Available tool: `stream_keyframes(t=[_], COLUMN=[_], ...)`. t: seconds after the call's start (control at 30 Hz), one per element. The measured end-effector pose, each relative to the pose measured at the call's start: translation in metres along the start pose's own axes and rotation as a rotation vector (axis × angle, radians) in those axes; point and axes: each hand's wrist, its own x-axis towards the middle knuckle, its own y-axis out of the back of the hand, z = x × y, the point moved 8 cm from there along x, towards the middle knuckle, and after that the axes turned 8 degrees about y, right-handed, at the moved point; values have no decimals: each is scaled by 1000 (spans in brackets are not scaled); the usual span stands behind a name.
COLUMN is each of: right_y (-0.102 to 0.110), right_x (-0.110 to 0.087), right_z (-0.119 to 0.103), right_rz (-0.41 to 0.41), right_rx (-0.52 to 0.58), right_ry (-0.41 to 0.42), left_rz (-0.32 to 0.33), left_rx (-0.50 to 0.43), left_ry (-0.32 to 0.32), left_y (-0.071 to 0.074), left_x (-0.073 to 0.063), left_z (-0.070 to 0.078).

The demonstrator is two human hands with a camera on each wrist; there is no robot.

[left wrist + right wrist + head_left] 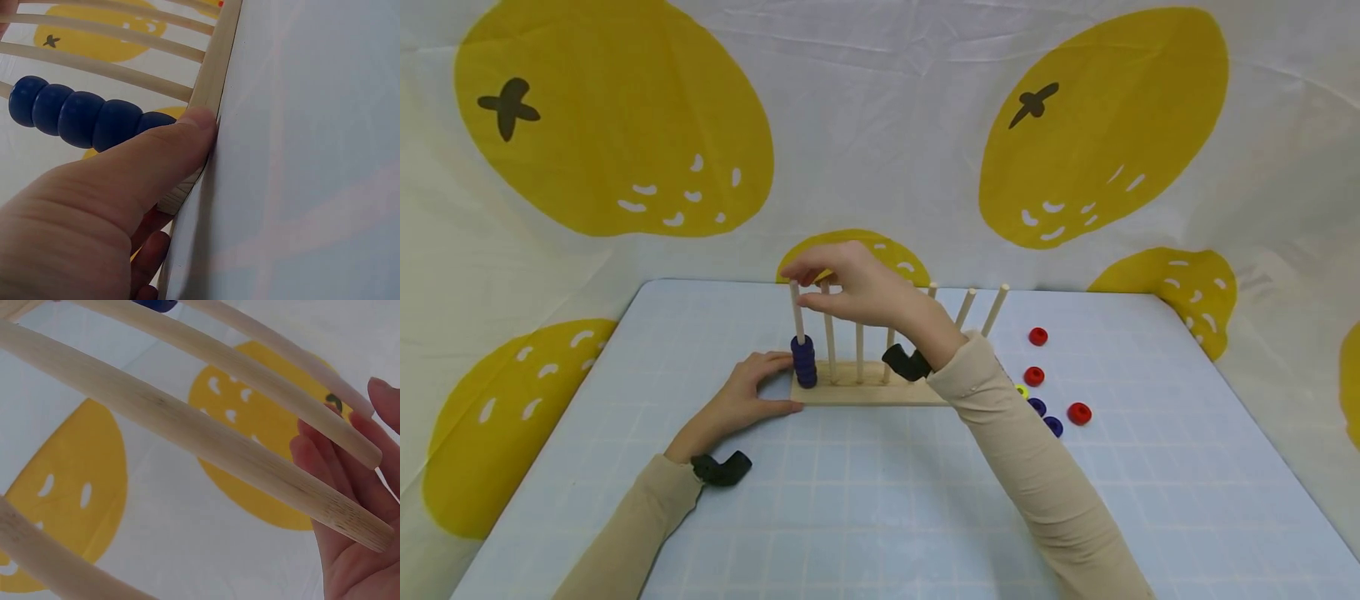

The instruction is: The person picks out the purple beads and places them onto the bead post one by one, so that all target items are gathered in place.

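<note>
A wooden counting frame with upright pegs has a long flat base [872, 397]. Several dark blue beads [804, 367] are stacked at the foot of its leftmost peg [798, 317]; the left wrist view shows the stack [81, 119] close up. My left hand [745, 393] grips the left end of the base, thumb at the front edge and fingers behind. Around the top of the leftmost peg, my right hand [861, 287] has its thumb and fingers apart. Nothing shows between them in the right wrist view, where bare pegs [187, 434] cross in front of the palm.
To the right of the frame lie loose red beads [1034, 377], blue beads [1053, 427] and a yellow bead [1022, 390], partly hidden by the right sleeve [1030, 467]. Behind the table [820, 517] hangs a white cloth [880, 125] with yellow fruit shapes.
</note>
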Motion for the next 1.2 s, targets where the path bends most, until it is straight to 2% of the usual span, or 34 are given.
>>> stream_keyframes(t=[0.13, 0.33, 0.73, 1.03, 1.2], right_y=[6, 17, 26, 33, 39], right_x=[-3, -8, -23, -44, -59], right_z=[-3, -9, -25, -39, -40], right_rz=[97, 222, 245, 260, 275], right_rx=[97, 128, 105, 53, 20], right_ry=[42, 131, 170, 259, 262], left_rz=[6, 11, -4, -7, 1], left_rx=[-1, 3, -2, -1, -6], left_ry=[-17, -38, -10, -6, -17], left_y=[0, -1, -1, -1, -1], left_x=[-1, -1, 0, -1, -1], left_z=[1, 2, 1, 1, 1])
